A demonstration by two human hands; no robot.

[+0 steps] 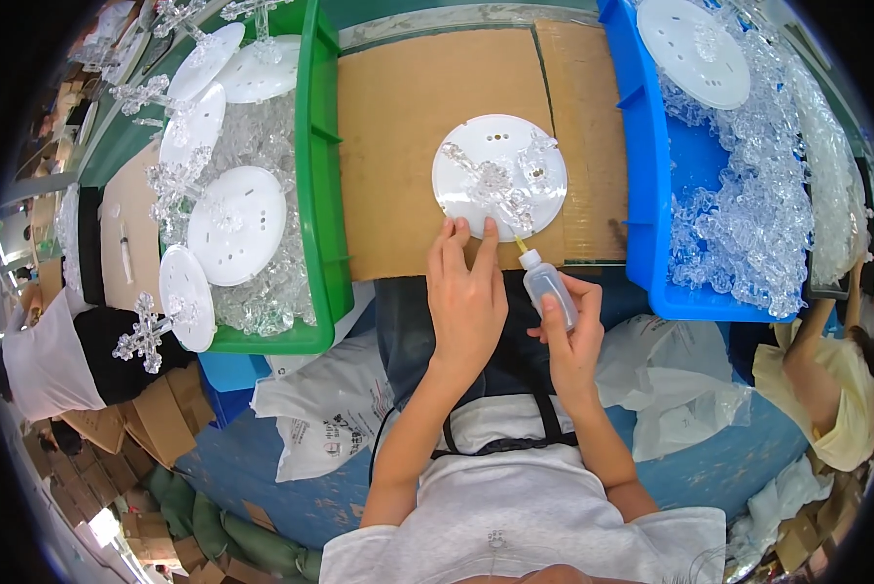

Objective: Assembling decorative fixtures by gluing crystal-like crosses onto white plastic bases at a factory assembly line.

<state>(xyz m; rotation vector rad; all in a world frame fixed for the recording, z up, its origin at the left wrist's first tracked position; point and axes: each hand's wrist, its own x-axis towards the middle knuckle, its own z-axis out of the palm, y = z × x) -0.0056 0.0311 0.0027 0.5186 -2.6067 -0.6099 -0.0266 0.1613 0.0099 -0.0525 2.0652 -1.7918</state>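
Note:
A round white disc (471, 209) lies on the cardboard sheet in front of me, bearing a clear plastic branched ornament (491, 181). My left hand (468, 297) rests at the disc's near edge, fingers stretched out and touching its rim, with nothing gripped. In my right hand (575, 341) is a small clear squeeze bottle (548, 289) with a white cap and a thin yellowish nozzle. The bottle tilts so its tip meets the near side of the disc, by the end of one clear branch.
A green bin (318, 195) on the left holds clear pieces, with several white discs and ornaments on top. To the right, a blue bin (643, 185) holds clear pieces and another white disc (695, 51). A syringe (127, 253) lies far left. People sit at both sides.

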